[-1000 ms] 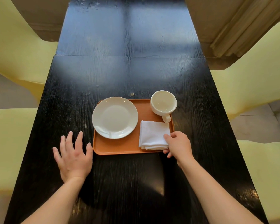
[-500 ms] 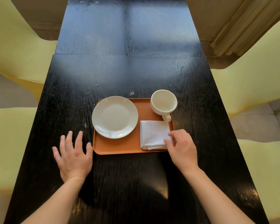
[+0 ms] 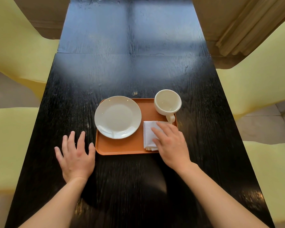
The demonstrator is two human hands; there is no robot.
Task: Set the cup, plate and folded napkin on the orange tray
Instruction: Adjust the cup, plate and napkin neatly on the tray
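Observation:
An orange tray (image 3: 130,146) lies on the black table. A white plate (image 3: 118,117) rests on its left half, overhanging the left rim slightly. A white cup (image 3: 167,102) stands upright on the tray's far right corner, handle toward me. A folded white napkin (image 3: 148,134) lies at the tray's near right. My right hand (image 3: 171,143) lies flat on the napkin with fingers spread, covering its right part. My left hand (image 3: 76,155) rests palm down on the table just left of the tray, fingers apart, holding nothing.
The black table (image 3: 130,71) stretches far ahead of the tray. Yellow chairs stand on both sides: left ones (image 3: 11,46) and right ones (image 3: 262,79). A beige curtain (image 3: 247,27) hangs at the far right.
My right hand has moved from the tray's near right corner up onto the napkin and flattened on it. The left hand has stayed in place.

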